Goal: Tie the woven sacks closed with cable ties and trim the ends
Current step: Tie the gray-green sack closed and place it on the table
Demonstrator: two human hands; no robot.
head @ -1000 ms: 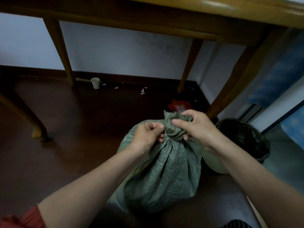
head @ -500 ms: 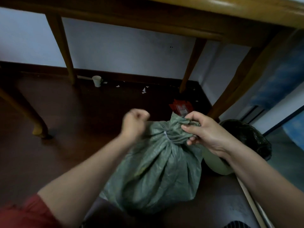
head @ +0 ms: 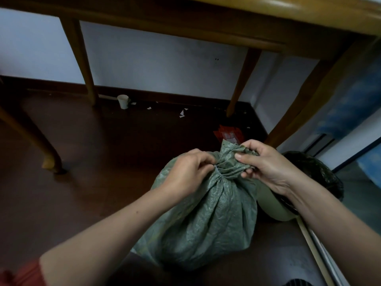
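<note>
A full green woven sack [head: 208, 215] stands upright on the dark floor in front of me. Its mouth is gathered into a neck. A thin pale cable tie [head: 216, 169] circles that neck. My right hand [head: 266, 164] grips the bunched top of the sack above the tie, thumb on the near side. My left hand [head: 189, 172] is at the left of the neck, its curled fingertips pinching at the cable tie. The tie's loose tail is hidden.
A wooden table [head: 268, 19] stands overhead, its legs [head: 81, 65] around me. A bin lined with a black bag [head: 317, 174] stands right of the sack. A red packet [head: 227, 134] lies behind it. A paper cup [head: 123, 101] and paper scraps lie by the wall.
My left hand pulled away up and left from the sack's neck as a fist, then came back to the tie. The neck now looks cinched tighter. My right hand kept its grip.
</note>
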